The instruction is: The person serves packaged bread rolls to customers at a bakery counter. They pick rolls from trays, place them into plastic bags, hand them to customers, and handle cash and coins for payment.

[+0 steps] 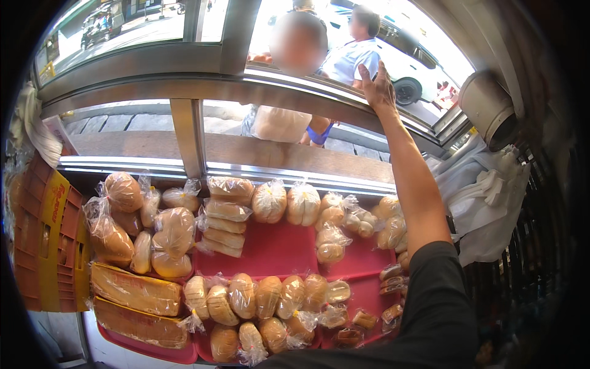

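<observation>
My right arm, in a black sleeve, stretches up over the trays to the window opening. At its end my right hand (379, 88) is raised above the metal window sill (344, 91), fingers stretched out and apart, with nothing visible in it. Beyond the sill, close to the hand, stands a person in a light blue shirt (353, 60). Below the arm, bagged bread rolls (390, 229) and small packed pastries (364, 320) lie on red trays (270, 249). My left hand is out of the picture.
Bagged loaves (239, 298) fill more of the trays, with long yellow-wrapped loaves (138, 289) at left. An orange crate (52, 240) stands far left. White plastic bags (482, 190) hang at right below a metal canister (490, 111). A window post (187, 135) divides the glass.
</observation>
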